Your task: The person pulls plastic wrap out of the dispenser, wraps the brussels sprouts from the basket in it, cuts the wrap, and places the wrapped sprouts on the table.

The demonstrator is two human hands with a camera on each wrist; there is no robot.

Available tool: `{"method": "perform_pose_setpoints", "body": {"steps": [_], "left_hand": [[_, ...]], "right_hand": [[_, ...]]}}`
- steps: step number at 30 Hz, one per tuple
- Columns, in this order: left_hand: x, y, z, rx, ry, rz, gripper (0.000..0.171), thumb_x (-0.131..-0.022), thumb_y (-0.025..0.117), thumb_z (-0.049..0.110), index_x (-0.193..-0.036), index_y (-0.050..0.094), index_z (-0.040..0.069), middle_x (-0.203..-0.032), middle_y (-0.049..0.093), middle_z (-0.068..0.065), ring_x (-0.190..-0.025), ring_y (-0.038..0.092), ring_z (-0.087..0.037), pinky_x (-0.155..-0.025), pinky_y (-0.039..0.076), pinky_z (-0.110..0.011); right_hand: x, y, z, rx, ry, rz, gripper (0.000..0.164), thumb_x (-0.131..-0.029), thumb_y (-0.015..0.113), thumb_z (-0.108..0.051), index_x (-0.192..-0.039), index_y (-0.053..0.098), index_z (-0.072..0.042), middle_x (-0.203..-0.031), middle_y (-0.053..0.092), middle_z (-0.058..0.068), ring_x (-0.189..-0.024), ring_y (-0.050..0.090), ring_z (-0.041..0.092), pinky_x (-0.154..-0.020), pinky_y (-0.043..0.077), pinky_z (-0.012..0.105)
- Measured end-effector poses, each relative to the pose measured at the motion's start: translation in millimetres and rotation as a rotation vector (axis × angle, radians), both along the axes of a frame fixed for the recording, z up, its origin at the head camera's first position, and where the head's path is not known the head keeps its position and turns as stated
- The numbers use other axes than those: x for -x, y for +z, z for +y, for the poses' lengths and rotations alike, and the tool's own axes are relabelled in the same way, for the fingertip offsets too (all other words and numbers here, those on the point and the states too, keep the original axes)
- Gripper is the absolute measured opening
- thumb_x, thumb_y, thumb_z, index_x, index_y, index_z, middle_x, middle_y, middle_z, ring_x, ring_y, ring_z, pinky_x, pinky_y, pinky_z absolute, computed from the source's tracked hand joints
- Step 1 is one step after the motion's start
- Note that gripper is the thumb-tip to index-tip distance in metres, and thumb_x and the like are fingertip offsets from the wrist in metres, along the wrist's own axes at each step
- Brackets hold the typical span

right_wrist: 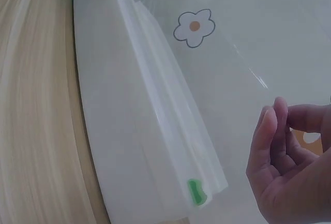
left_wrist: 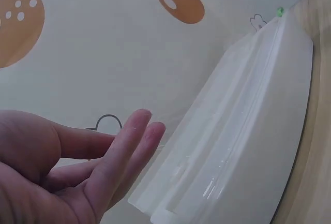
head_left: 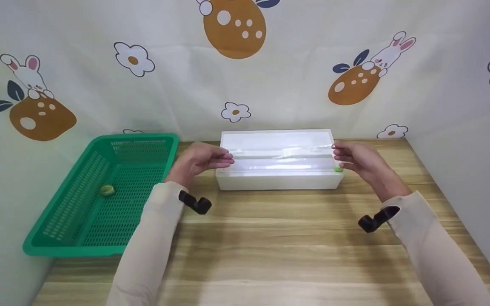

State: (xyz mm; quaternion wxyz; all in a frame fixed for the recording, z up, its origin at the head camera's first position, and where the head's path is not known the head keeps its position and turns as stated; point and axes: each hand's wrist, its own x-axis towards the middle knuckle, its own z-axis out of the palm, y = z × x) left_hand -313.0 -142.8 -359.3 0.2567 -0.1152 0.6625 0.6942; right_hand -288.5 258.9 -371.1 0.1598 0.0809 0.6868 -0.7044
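A long white cling film dispenser box [head_left: 274,182] stands near the back of the table. Clear, shiny cling film [head_left: 289,152] stretches above it between the two hands. At the box's left end, my left hand [head_left: 204,158] pinches the film between thumb and fingers. My right hand [head_left: 357,160] pinches the other side of the film beyond the right end. A glossy fold of the film [right_wrist: 257,76] runs toward those fingertips in the right wrist view. The small green slider [right_wrist: 196,192] sits at the right end of the box.
A green plastic basket [head_left: 51,250] stands on the left of the wooden table [head_left: 287,250], close to the left forearm. Inside it lies a small pale green piece of produce [head_left: 107,190]. Patterned cloth [head_left: 296,93] hangs behind the box and along both sides.
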Motion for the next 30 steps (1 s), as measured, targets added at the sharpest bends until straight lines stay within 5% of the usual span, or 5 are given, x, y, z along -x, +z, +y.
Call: {"method": "perform_pose_setpoints", "body": {"steps": [8, 18, 26, 30], "left_hand": [[4.0, 20.3, 1.3, -0.001, -0.027, 0.011, 0.039, -0.101, 0.049, -0.003, -0.138, 0.045, -0.013, -0.081, 0.073, -0.009, -0.074, 0.074, -0.016, -0.077, 0.061, -0.024], [7.7, 44.5, 2.3, -0.055, 0.105, -0.016, 0.015, -0.1, 0.047, -0.007, -0.112, 0.057, -0.009, -0.083, 0.07, -0.014, -0.073, 0.074, -0.023, -0.08, 0.061, -0.027], [5.3, 68.5, 9.4, 0.115, 0.158, -0.033, 0.03, -0.099, 0.052, -0.005, -0.128, 0.054, -0.009, -0.073, 0.069, -0.012, -0.061, 0.073, -0.022, -0.072, 0.062, -0.028], [3.0, 73.6, 11.9, 0.166, 0.152, 0.014, 0.035, -0.097, 0.054, -0.007, -0.132, 0.053, -0.012, -0.068, 0.07, -0.01, -0.056, 0.072, -0.019, -0.067, 0.062, -0.025]], "right_hand": [[3.6, 13.9, -2.1, -0.007, -0.012, 0.027, 0.023, -0.103, 0.055, -0.023, -0.086, 0.07, -0.018, -0.076, 0.068, -0.01, -0.077, 0.063, 0.005, -0.072, 0.053, 0.017], [8.0, 38.1, -6.2, 0.013, -0.05, 0.054, 0.022, -0.101, 0.058, -0.02, -0.085, 0.072, -0.016, -0.074, 0.069, -0.008, -0.071, 0.066, 0.005, -0.066, 0.053, 0.017], [9.7, 56.8, -11.2, 0.009, -0.106, 0.083, 0.022, -0.1, 0.06, -0.022, -0.083, 0.073, -0.015, -0.072, 0.069, -0.007, -0.068, 0.065, 0.006, -0.062, 0.054, 0.017], [7.8, 60.0, -11.2, 0.014, -0.11, 0.086, 0.021, -0.1, 0.061, -0.022, -0.084, 0.073, -0.016, -0.072, 0.069, -0.006, -0.069, 0.065, 0.007, -0.063, 0.054, 0.017]]}}
